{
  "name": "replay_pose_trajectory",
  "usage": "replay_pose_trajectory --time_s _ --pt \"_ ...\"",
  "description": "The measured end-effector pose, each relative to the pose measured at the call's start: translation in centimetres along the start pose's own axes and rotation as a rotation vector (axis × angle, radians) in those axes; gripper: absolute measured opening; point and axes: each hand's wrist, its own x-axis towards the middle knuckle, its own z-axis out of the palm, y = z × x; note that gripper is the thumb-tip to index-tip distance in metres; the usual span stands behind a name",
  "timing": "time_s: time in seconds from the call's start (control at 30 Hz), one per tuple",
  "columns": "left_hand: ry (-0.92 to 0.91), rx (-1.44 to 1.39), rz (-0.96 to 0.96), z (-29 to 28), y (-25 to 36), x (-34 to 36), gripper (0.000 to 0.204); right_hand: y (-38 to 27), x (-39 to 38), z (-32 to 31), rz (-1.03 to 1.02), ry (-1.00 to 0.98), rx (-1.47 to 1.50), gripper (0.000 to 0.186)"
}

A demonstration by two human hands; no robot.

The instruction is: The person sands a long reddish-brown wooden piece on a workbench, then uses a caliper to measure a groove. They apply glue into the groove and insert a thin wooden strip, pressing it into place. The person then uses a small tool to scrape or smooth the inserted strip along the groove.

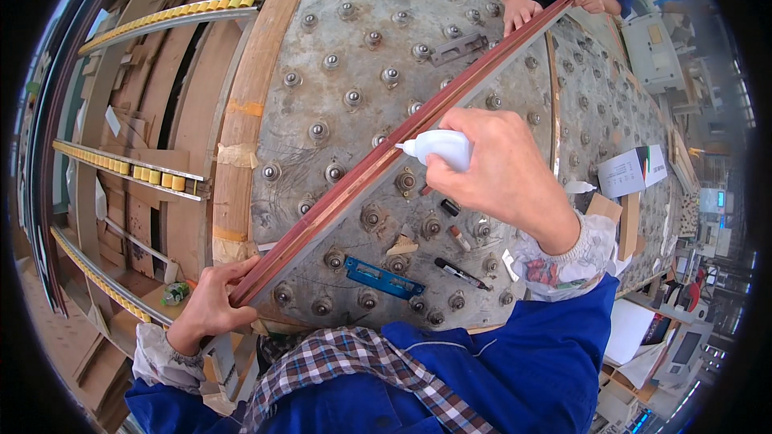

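Note:
A long reddish-brown strip point(346, 185), grooved along its length, lies slantwise over the metal ball-transfer table point(322, 96). My left hand point(213, 305) grips its near end, thumb and fingers on either side. In my right hand point(507, 177) is a small white squeeze bottle point(444, 149), tilted so that its nozzle points left and meets or nearly meets the strip's groove around the middle. Whether glue is coming out is too small to tell. At the far end, a co-worker's two hands point(521, 14) rest on and hold the strip.
Below the strip lie a blue slotted metal plate point(384, 276), a black marker point(462, 273) and a scrap of paper or wood point(401, 245). A grey slotted bracket point(459, 49) sits beyond it. Roller rails point(129, 167) stand at left; a white box point(631, 173) at right.

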Motion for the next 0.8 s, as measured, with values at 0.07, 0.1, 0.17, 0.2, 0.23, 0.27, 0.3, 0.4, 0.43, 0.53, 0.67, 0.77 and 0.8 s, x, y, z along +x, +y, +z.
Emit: replay_pose_trajectory --time_s 0.07,0.1,0.17,0.2,0.23,0.27,0.3,0.4,0.43,0.53,0.67,0.77,0.8 --pt "0.012 -0.013 0.009 0.1 -0.3 0.0 0.072 0.1 0.0 0.0 0.002 -0.013 0.001 0.025" --pt "0.018 -0.02 0.013 0.2 -0.4 0.0 0.072 0.1 0.0 0.1 0.003 -0.021 0.009 0.025" --pt "0.021 -0.014 0.022 0.2 -0.3 -0.2 0.072 0.0 0.0 0.1 0.015 -0.018 0.006 0.025" --pt "0.024 -0.013 0.026 0.2 -0.2 -0.2 0.071 -0.2 0.0 0.0 0.027 -0.006 -0.005 0.025" --pt "0.027 -0.016 0.021 0.3 -0.4 -0.5 0.072 -0.3 0.0 0.2 0.035 -0.001 -0.005 0.025" --pt "0.03 -0.021 0.016 0.3 -0.6 -0.5 0.072 -0.2 -0.1 0.2 0.035 0.023 -0.024 0.025" --pt "0.034 -0.028 0.011 0.4 -0.8 -0.4 0.072 0.2 -0.3 0.0 0.036 0.046 -0.042 0.025" --pt "0.047 0.0 0.045 0.6 -1.3 -0.2 0.073 1.1 -1.7 0.4 0.081 0.069 0.077 0.023" --pt "0.044 0.007 0.046 0.5 -1.3 -0.1 0.074 1.2 -2.2 0.6 0.159 0.054 0.191 0.022" --pt "0.03 -0.002 0.076 1.0 -1.7 -0.1 0.075 2.2 -4.5 2.3 0.231 0.098 0.458 0.022" --pt "0.025 -0.012 0.089 1.8 -1.3 -0.6 0.077 3.2 -7.7 5.9 0.249 0.13 0.762 0.025" --pt "0.033 0.023 0.095 2.3 -0.9 -0.8 0.078 2.9 -9.9 8.2 0.298 0.12 0.86 0.028" --pt "0.037 0.037 0.101 2.5 -0.9 -0.9 0.078 2.9 -10.6 8.9 0.277 0.137 0.912 0.029"
